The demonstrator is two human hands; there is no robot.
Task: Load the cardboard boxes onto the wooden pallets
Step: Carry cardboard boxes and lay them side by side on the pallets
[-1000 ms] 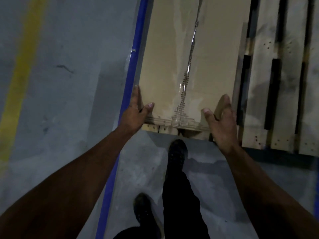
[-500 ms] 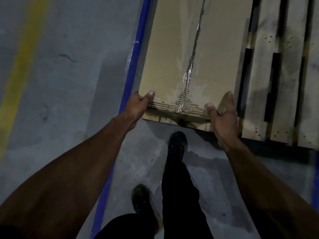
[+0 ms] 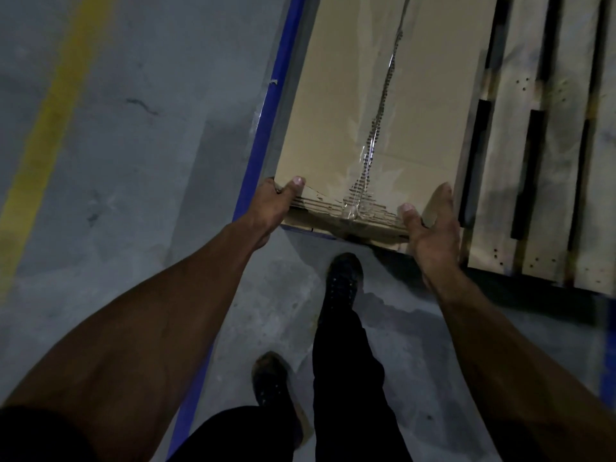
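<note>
A yellow line [image 3: 50, 128] runs up the grey concrete floor [image 3: 150, 145] at far left, and a blue line [image 3: 263, 135] follows closer in, just beside the cardboard box. The left hand [image 3: 271, 208] grips the near left corner of the cardboard box [image 3: 376, 105]: its thumb lies over the top face and its fingers wrap round the side, out of sight. The box lies flat and long, its top seam sealed with clear tape [image 3: 376, 128] that wrinkles toward the torn near edge. It sits on the left part of the wooden pallet [image 3: 550, 161], with its near end about level with the pallet's front edge. The right hand [image 3: 430, 228] holds the near right corner, thumb on top and the straight fingers laid along the side; in the dim light its grip looks loose, though that is hard to judge. To the right, bare slats show dark gaps between them. Below, two dark shoes stand on the floor, the right shoe [image 3: 343, 278] forward near the box and the left shoe [image 3: 270, 378] further back.
</note>
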